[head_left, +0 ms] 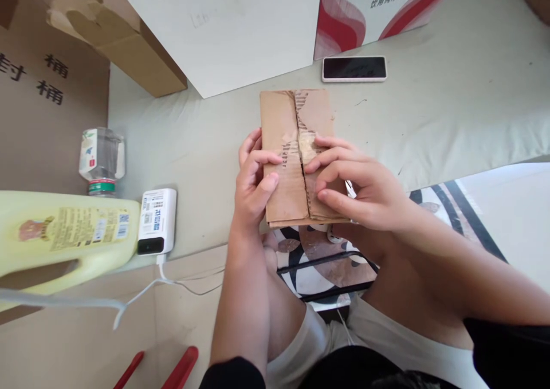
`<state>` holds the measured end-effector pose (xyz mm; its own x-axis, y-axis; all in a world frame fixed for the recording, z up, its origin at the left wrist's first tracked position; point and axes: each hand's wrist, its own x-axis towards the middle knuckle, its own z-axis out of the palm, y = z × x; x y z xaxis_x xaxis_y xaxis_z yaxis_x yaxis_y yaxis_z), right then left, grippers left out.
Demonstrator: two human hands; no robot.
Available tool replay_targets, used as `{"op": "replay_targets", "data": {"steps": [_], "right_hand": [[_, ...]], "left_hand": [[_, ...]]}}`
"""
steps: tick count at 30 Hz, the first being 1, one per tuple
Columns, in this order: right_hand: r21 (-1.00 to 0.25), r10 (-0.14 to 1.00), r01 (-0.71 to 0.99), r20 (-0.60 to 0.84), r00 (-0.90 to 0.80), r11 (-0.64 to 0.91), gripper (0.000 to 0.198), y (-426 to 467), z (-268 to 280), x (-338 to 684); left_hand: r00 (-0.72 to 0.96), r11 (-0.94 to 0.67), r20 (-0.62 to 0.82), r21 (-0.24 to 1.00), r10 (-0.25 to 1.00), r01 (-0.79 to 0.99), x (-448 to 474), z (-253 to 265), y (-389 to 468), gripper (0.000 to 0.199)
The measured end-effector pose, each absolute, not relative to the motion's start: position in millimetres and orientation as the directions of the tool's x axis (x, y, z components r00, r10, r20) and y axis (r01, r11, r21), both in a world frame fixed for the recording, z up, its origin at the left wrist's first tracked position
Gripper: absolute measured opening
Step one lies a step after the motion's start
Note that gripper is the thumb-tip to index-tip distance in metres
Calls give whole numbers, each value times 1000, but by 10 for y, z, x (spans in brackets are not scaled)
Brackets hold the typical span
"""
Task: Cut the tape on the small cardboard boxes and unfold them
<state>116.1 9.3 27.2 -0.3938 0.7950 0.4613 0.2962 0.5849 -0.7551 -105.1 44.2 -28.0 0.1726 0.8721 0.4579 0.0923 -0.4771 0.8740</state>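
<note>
A small brown cardboard box [281,197] is held above the near edge of the covered surface. Its two top flaps meet along a seam with torn, ridged edges and a rough pale patch. My left hand [254,180] grips the box's left side, thumb and a finger on the top, other fingers round the side. On the right flap, my right hand [356,180] has its bent fingertips against the cardboard close to the seam. Its thumb and forefinger are near each other. What lies inside the box is hidden.
A phone [354,69] lies beyond the box, before a red-and-white carton [387,11] and a large white box [232,28]. At left are a clear bottle [102,154], a yellow jug [64,228] and a power bank [157,220] with a white cable [161,271].
</note>
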Motion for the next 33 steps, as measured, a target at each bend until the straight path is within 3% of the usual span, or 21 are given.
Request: {"op": "replay_targets", "data": {"steps": [7,17,26,33], "right_hand": [[-750,792,291,482,-375,594,9,64,293,1157],[-726,816,399,399,-417,559,7,74,420,1110],[-725,811,389,414,-413,568,9,85,351,1095],[-713,793,372,441,-420,594,15,86,268,1090]], "left_hand": [[182,-472,448,873,875,121,-1019,-272,446,42],[219,-455,415,870,883,189,-1036,-245,445,48],[189,-508,477,843,858,179,-1075,-113,375,40],[396,-521,397,806,828,282,-1149,168,219,31]]}}
